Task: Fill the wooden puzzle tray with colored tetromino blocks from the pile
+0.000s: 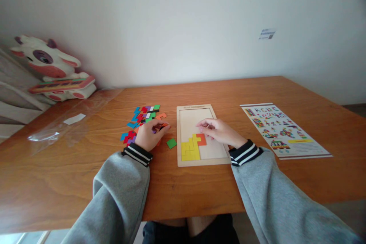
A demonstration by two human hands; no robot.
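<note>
Several yellow pieces (pixel 190 151) sit in the lower left part of the wooden tray (pixel 191 118), with an orange piece (pixel 202 140) against them on the right. We judge the step in hand to be choosing and seating pieces. Our right hand (pixel 219 131) is over the tray with fingers bent; we cannot tell whether it grips anything. Our left hand (pixel 146 136) is at the loose pieces (pixel 140 117), fingers curled toward the thumb; we cannot confirm a grip. In our judgement, the next move calls for matching a piece's outline to the exposed edge. A green square (pixel 171 143) lies between left hand and tray; a printed sheet (pixel 281 129) lies farther right on the table (pixel 185 190).
</note>
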